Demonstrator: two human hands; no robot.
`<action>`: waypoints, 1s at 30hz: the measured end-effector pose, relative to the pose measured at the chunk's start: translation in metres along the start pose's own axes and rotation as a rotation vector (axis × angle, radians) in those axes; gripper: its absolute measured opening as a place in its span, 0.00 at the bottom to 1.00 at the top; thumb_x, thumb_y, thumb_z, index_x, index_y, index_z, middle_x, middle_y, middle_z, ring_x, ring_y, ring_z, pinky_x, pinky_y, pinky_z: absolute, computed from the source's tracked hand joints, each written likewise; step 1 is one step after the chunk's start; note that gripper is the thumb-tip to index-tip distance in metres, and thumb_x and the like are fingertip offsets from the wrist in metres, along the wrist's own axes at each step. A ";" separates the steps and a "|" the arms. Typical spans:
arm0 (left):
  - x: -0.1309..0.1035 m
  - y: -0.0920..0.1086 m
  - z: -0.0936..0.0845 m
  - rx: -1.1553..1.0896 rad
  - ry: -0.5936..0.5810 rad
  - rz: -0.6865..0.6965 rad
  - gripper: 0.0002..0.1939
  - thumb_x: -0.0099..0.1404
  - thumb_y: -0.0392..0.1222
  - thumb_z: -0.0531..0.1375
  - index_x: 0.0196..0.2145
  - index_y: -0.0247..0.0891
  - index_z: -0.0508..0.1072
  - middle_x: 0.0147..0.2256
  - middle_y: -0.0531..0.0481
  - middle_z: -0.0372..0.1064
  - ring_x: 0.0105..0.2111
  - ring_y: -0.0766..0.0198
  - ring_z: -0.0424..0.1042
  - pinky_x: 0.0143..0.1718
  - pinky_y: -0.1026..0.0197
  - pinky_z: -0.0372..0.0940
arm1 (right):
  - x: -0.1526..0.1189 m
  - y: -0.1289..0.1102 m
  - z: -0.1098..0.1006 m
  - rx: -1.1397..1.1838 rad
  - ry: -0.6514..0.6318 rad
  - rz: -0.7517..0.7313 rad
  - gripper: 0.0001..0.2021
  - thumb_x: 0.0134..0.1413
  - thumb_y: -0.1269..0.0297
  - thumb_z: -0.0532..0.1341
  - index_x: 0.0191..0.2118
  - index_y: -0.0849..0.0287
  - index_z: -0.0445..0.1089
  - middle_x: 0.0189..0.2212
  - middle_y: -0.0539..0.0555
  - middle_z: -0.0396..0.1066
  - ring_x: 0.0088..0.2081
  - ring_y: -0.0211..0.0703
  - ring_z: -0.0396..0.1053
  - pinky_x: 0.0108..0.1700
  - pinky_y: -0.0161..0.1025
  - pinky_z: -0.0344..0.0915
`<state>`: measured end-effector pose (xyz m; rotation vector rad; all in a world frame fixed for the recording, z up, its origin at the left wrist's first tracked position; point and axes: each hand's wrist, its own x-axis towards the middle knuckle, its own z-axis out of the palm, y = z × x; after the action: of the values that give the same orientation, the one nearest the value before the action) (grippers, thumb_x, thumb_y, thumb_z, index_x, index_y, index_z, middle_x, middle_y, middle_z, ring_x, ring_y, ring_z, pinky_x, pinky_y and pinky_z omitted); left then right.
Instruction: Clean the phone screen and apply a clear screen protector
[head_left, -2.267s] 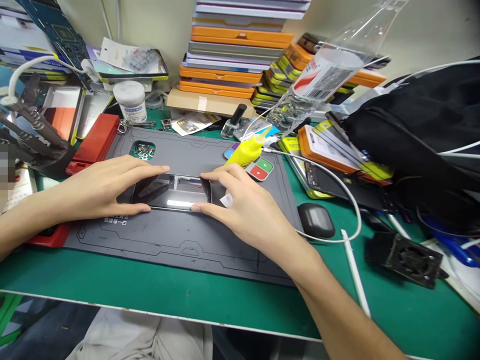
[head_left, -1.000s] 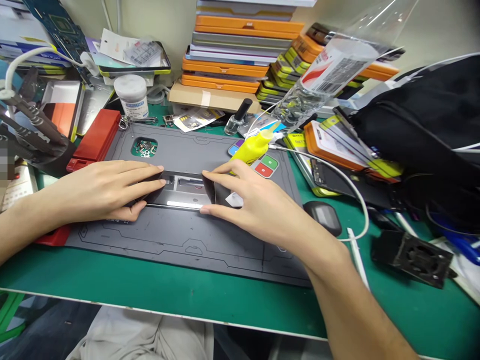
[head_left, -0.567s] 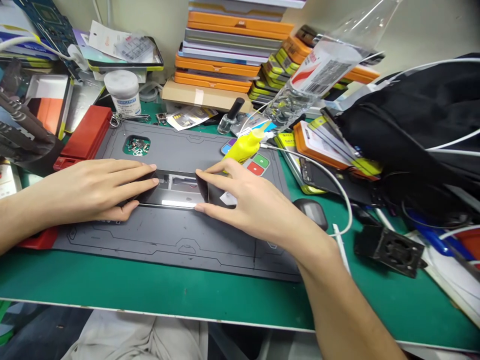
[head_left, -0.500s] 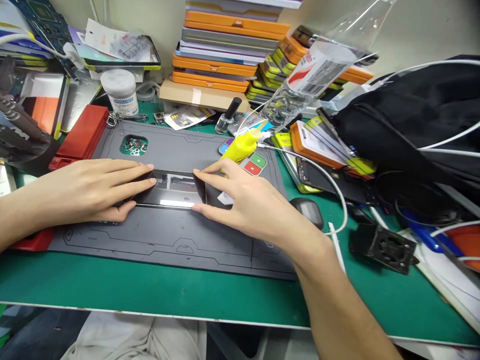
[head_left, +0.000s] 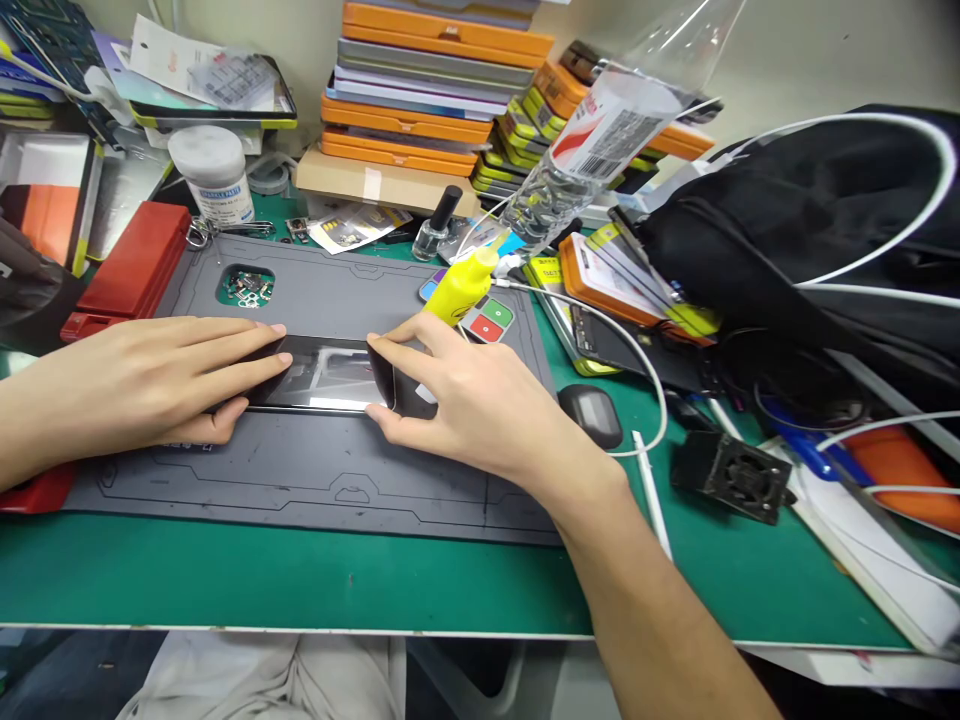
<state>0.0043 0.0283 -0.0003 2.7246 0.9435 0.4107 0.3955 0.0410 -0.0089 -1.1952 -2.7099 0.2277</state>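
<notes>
A flat, dark, glossy phone-like panel [head_left: 322, 375] lies across the grey work mat [head_left: 322, 450], with bright reflections on its surface. On its left part rests my left hand [head_left: 187, 375], fingers stretched out flat and the thumb near the front edge. My right hand [head_left: 450, 395] pinches a dark, shiny, sheet-like piece [head_left: 382, 374] that stands up from the panel, forefinger at its far edge and thumb at its near edge. The palm hides the panel's right end in part. Just behind the right hand is a yellow squeeze bottle [head_left: 465, 285].
Behind the mat stand a white paste jar [head_left: 217, 185], a small dark-capped bottle [head_left: 437, 225] and stacked orange cases [head_left: 405, 120]. A clear plastic bottle [head_left: 562, 180] leans there. To the right lie a black earbud-like case [head_left: 591, 415], white cable [head_left: 637, 350] and small fan [head_left: 739, 475].
The whole view has shifted slightly, so things appear further left. Both hands keep their places on the panel, and more of its surface between them now shows pale reflections.
</notes>
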 end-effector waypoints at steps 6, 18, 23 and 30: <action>-0.001 -0.002 0.000 0.049 -0.031 0.008 0.33 0.90 0.55 0.65 0.87 0.67 0.77 0.85 0.57 0.77 0.84 0.37 0.78 0.92 0.30 0.71 | -0.001 0.002 -0.002 0.022 0.010 -0.001 0.31 0.86 0.45 0.68 0.80 0.57 0.84 0.72 0.67 0.85 0.51 0.61 0.91 0.44 0.51 0.86; 0.000 -0.002 0.003 0.073 0.019 0.027 0.36 0.88 0.49 0.68 0.88 0.74 0.75 0.83 0.60 0.77 0.81 0.37 0.83 0.89 0.29 0.75 | -0.002 0.002 -0.004 0.011 -0.016 0.006 0.33 0.86 0.44 0.69 0.82 0.58 0.82 0.72 0.67 0.84 0.51 0.62 0.91 0.44 0.52 0.87; -0.001 -0.003 0.003 0.119 0.003 0.051 0.41 0.89 0.48 0.67 0.92 0.76 0.67 0.85 0.60 0.76 0.81 0.37 0.82 0.89 0.29 0.75 | -0.002 0.001 -0.007 0.021 -0.024 0.013 0.32 0.86 0.44 0.70 0.82 0.58 0.82 0.73 0.67 0.84 0.52 0.62 0.92 0.44 0.53 0.87; 0.002 0.000 0.004 0.107 0.012 0.019 0.33 0.89 0.50 0.66 0.86 0.71 0.79 0.83 0.60 0.79 0.81 0.38 0.83 0.89 0.32 0.74 | -0.001 0.002 -0.005 0.006 -0.022 0.018 0.33 0.85 0.43 0.73 0.82 0.56 0.82 0.72 0.65 0.85 0.52 0.61 0.93 0.44 0.50 0.87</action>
<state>0.0074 0.0289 -0.0031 2.8323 0.9705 0.3914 0.3986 0.0417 -0.0044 -1.2231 -2.7166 0.2524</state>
